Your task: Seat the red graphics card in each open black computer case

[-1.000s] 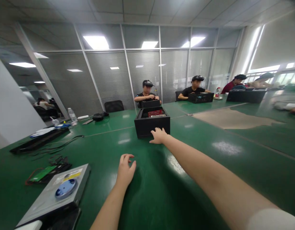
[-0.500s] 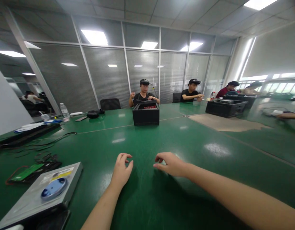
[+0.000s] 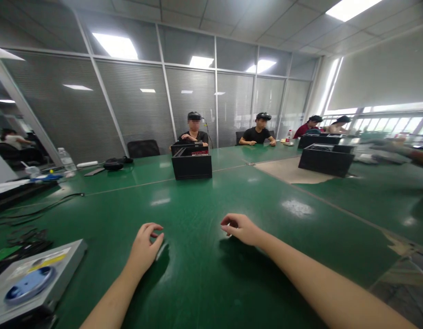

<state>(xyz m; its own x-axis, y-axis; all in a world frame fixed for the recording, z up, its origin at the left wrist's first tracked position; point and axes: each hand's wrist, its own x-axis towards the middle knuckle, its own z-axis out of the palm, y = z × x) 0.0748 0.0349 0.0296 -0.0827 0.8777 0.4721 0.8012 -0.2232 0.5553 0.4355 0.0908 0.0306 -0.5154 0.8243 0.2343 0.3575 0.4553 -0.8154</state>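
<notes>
— Green table (image 3: 204,283) is stretching across a glass-walled office, with people sitting along the far side. What are the hands doing?

— Both are lying low at the table, holding nothing. The left hand (image 3: 144,246) is keeping its fingers half-curled, thumb close to the forefinger. The right hand (image 3: 242,228) is bending its fingers inward the same way, closing on nothing. Whether they are touching the table, I cannot tell.

— And the black case?

— The black case (image 3: 191,165) is standing upright straight ahead, open on top, well apart from both hands, with a person (image 3: 194,135) sitting behind it. A grey drive (image 3: 29,285) is lying at the near left, nearer the left hand yet apart from it.

— How far along is the work looking?

— Hardly begun, I am judging: the case, drive and loose cables (image 3: 36,211) are all lying out of hand.
</notes>
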